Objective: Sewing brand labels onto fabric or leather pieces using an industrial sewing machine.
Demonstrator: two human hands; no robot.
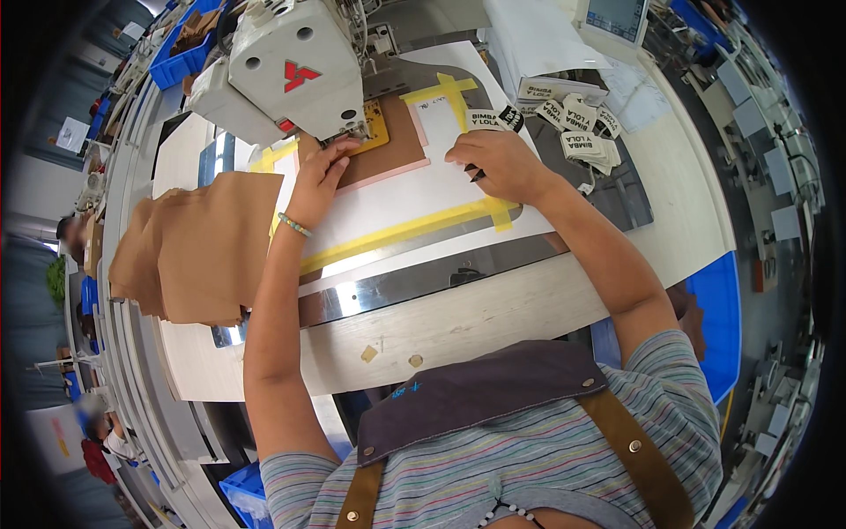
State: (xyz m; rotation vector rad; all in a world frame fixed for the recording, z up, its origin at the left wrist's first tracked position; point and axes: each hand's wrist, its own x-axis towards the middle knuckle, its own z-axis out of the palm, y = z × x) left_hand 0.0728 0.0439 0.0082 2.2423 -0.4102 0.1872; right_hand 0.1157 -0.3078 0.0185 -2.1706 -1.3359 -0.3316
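My left hand (322, 175) reaches under the sewing machine head (291, 70). Its fingers are stretched out at the left edge of a brown sheet piece (401, 132), beside a small yellow plate (377, 123). Pink strips border the brown piece, which lies on a white sheet (370, 210) fixed with yellow tape (405, 225). To the right of the brown piece, my right hand (507, 167) is closed around a slim tool with a black tip (474, 173); most of it is hidden in my palm. Just beyond those fingers lie black-and-white labels (493, 119).
A stack of brown sheets (198, 247) lies left of the machine bed. More fabric labels (586, 132) are heaped at right, in front of a white box (564, 79). A control screen (614, 18) stands at the far right. Blue bins (718, 326) flank the table.
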